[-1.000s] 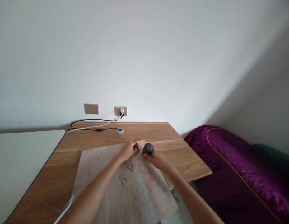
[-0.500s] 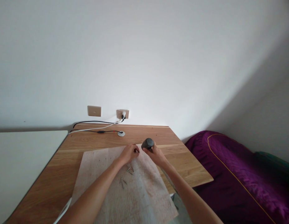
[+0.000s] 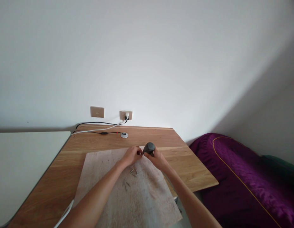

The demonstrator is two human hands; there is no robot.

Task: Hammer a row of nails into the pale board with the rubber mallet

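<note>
My right hand (image 3: 159, 159) is wrapped round a dark grey, round-backed power drill (image 3: 149, 148), held over the far edge of a pale wooden board (image 3: 113, 205). Just left of the drill, my left hand (image 3: 132, 154) is closed in a pinch, its fingertips low over the board. Whatever sits between those fingertips is too small to make out, and the tip of the drill is hidden. Several loose screws (image 3: 133, 172) lie on the board nearer to me, with more screws (image 3: 125, 184) below them. A row of small dark spots (image 3: 113, 159) runs along the board's far side.
Under the board is a brown wooden table (image 3: 184, 161) against the white wall. Cables (image 3: 96, 123) run along its back to a wall socket (image 3: 129, 116). A white panel (image 3: 25, 171) stands at left. Purple cloth (image 3: 222, 177) covers something at right.
The drill has come slightly down and left, closer to my left fingertips, and leans more. My left hand keeps its pinch. The whole view has shifted a little.
</note>
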